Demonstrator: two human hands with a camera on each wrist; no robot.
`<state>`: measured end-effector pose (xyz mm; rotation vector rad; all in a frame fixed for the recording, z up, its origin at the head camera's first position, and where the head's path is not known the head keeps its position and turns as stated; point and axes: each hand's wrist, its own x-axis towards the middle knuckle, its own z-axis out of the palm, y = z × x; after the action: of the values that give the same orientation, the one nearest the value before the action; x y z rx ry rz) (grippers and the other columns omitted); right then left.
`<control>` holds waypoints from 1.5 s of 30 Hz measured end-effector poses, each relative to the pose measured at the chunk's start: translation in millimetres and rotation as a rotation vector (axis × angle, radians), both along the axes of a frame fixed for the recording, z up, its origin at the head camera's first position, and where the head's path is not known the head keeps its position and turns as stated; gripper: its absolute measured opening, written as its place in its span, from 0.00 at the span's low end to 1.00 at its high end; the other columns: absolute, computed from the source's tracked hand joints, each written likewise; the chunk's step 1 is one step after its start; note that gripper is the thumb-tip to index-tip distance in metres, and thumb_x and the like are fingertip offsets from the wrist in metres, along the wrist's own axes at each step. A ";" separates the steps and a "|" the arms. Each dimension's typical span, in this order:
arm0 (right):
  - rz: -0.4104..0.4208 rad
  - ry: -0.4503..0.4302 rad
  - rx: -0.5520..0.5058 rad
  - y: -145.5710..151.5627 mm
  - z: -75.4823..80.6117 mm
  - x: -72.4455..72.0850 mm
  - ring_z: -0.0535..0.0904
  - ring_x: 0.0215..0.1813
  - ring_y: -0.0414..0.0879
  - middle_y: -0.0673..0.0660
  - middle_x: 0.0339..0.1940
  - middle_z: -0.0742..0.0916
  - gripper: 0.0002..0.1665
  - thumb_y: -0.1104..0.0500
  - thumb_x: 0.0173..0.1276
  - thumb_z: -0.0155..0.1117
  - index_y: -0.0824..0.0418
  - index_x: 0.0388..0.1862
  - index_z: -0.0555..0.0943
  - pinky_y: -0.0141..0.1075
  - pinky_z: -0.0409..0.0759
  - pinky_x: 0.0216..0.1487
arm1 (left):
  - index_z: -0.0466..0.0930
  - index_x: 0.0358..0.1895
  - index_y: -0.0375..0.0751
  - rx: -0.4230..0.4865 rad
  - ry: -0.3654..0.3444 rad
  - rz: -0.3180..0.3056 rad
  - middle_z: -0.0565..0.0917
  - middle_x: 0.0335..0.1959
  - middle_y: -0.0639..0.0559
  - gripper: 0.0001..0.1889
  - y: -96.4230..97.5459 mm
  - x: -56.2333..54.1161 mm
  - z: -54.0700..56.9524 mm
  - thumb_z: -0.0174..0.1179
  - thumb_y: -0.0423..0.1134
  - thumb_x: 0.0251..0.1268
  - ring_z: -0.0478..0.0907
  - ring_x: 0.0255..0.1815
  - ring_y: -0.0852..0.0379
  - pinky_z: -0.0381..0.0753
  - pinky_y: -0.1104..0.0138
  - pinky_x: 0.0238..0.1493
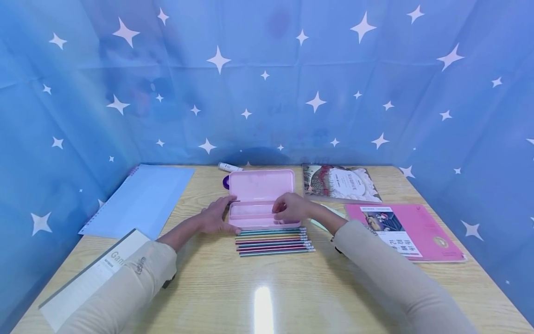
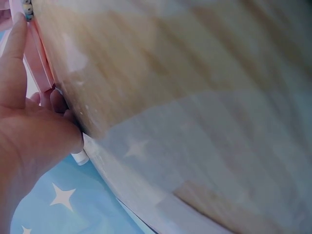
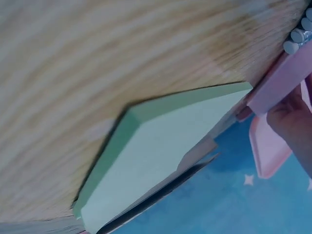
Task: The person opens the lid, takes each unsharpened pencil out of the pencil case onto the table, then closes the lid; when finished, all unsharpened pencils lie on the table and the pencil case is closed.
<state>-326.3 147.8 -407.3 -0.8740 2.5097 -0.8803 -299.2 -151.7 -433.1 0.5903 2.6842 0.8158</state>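
A pink pencil case lies with its lid raised toward the back of the table. My left hand holds the case's left end, thumb at the front corner and fingers toward the hinge side. In the left wrist view the thumb lies along the pink wall. My right hand reaches over the right side into the tray, fingers bent; cannot tell whether they pinch anything. Right in front of the case lies a row of several striped pencils, eraser ends to the right.
Green sticky notes lie under my right forearm. On the right are a pink book and a patterned notebook. A pale blue spiral pad and a cream notebook lie left. Behind the case are a white tube and a purple ring-shaped thing.
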 end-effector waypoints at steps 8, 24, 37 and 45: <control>0.006 0.031 0.091 -3.5 2.4 2.0 0.74 0.29 0.39 0.49 0.25 0.83 0.05 0.63 0.67 0.65 0.63 0.32 0.84 0.31 0.75 0.36 | 0.45 0.79 0.45 0.009 0.001 -0.007 0.53 0.78 0.39 0.61 2.3 1.1 -0.3 0.73 0.65 0.48 0.48 0.77 0.34 0.45 0.31 0.68; 0.010 0.151 -0.070 9.1 1.5 8.1 0.81 0.35 0.40 0.51 0.31 0.87 0.02 0.66 0.67 0.66 0.65 0.37 0.84 0.33 0.81 0.40 | 0.45 0.79 0.45 0.012 0.005 -0.005 0.53 0.78 0.39 0.61 4.7 2.4 0.8 0.73 0.63 0.48 0.48 0.77 0.34 0.45 0.32 0.68; 0.002 0.136 -0.188 44.4 16.5 60.0 0.83 0.36 0.43 0.54 0.32 0.88 0.03 0.66 0.68 0.66 0.65 0.38 0.85 0.35 0.83 0.40 | 0.45 0.79 0.46 -0.002 0.014 -0.003 0.54 0.78 0.39 0.61 0.7 -1.2 -1.4 0.73 0.66 0.47 0.49 0.77 0.35 0.46 0.33 0.69; 0.019 0.031 -0.189 61.9 9.3 95.9 0.82 0.35 0.41 0.56 0.32 0.88 0.03 0.65 0.67 0.68 0.65 0.37 0.84 0.33 0.82 0.36 | 0.45 0.79 0.46 -0.003 0.012 -0.001 0.54 0.78 0.40 0.61 0.6 -1.5 -1.9 0.73 0.65 0.48 0.48 0.77 0.34 0.46 0.32 0.69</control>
<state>-230.3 209.7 -398.0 -0.9744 2.4697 -1.1194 -300.8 -151.1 -435.0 0.5983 2.6956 0.8098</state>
